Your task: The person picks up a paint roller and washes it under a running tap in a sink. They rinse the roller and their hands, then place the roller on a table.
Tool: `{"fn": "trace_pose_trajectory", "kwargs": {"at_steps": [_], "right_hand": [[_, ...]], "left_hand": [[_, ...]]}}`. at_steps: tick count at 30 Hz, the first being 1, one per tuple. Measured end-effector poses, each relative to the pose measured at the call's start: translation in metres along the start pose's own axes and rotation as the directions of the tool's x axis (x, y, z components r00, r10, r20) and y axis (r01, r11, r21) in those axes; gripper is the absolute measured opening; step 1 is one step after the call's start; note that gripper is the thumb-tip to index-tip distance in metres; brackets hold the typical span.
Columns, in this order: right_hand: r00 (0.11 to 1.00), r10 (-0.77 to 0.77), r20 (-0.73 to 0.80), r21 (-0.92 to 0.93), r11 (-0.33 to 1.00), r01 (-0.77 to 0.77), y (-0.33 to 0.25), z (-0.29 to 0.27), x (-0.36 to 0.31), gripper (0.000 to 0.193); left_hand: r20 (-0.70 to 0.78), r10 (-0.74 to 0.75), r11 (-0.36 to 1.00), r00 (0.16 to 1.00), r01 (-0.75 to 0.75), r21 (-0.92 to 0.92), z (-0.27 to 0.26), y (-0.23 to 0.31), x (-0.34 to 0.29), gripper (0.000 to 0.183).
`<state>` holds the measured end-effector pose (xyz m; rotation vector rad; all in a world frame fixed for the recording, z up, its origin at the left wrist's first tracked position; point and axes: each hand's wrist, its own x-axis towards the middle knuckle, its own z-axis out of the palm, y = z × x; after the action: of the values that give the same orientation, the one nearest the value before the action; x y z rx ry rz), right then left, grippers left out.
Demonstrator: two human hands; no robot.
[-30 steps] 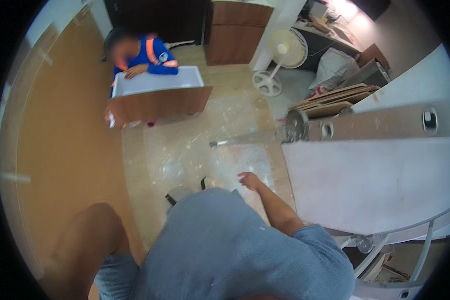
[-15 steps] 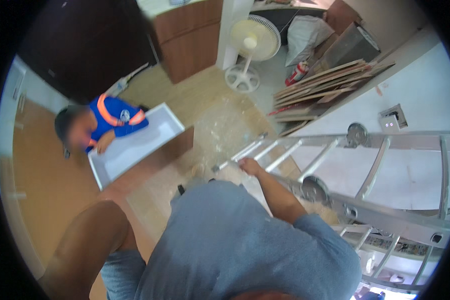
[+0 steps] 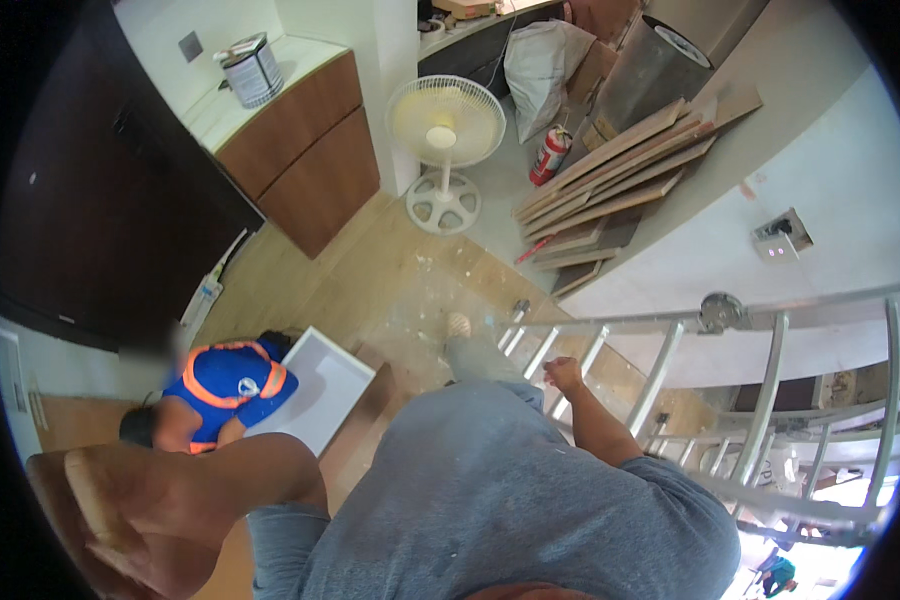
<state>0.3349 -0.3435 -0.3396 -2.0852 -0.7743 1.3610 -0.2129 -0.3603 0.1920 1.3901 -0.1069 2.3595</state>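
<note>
My left hand [image 3: 135, 510] is raised close to the camera at the lower left, with its fingers loosely bent and apart. Nothing shows in it. My right hand [image 3: 562, 374] is beside the metal ladder [image 3: 660, 375], fingers slightly curled and apart, not wrapped around a rung or rail. Left of my body, a person in a blue top with an orange harness [image 3: 232, 385] bends over a white, shallow, open box like a drawer [image 3: 320, 390] with a brown front panel. That person's hands are mostly hidden behind my left arm.
A white standing fan [image 3: 445, 135], a red fire extinguisher [image 3: 550, 155] and stacked wood boards [image 3: 620, 170] stand ahead. A paint can [image 3: 251, 72] sits on the counter [image 3: 310, 60] at the upper left. An outlet box [image 3: 782, 238] is open in the right wall.
My right hand has come off the ladder rail it touched. My left hand has come into view. The view has shifted, and the co-worker bends lower over the box.
</note>
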Motion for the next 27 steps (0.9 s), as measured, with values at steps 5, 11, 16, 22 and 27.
{"fn": "trace_pose_trajectory", "kwargs": {"at_steps": [5, 11, 16, 22, 27], "right_hand": [[0.978, -0.068, -0.195, -0.182, 0.983, 0.032, -0.034, -0.054, 0.105, 0.026], [0.998, 0.003, -0.056, 0.045, 0.999, 0.000, -0.106, -0.100, 0.197, 0.028], [0.995, 0.026, 0.097, 0.162, 0.986, -0.041, -0.148, -0.147, 0.251, 0.033], [0.995, 0.088, 0.053, 0.349, 0.932, -0.101, -0.178, -0.193, 0.284, 0.035], [0.998, 0.032, 0.051, 0.404, 0.913, -0.050, -0.203, -0.204, 0.305, 0.026]], "left_hand": [[0.084, -0.105, 0.962, 0.991, 0.123, -0.244, 0.048, -0.180, -0.017, 0.022], [0.202, -0.499, 0.833, 0.843, 0.531, -0.157, 0.084, -0.391, -0.041, 0.038], [0.177, -0.582, 0.789, 0.794, 0.604, -0.112, 0.084, -0.505, -0.048, 0.040], [0.195, -0.596, 0.780, 0.779, 0.620, -0.091, 0.112, -0.598, -0.015, 0.039], [0.228, -0.590, 0.783, 0.774, 0.618, -0.072, 0.138, -0.671, -0.006, 0.039]]}}
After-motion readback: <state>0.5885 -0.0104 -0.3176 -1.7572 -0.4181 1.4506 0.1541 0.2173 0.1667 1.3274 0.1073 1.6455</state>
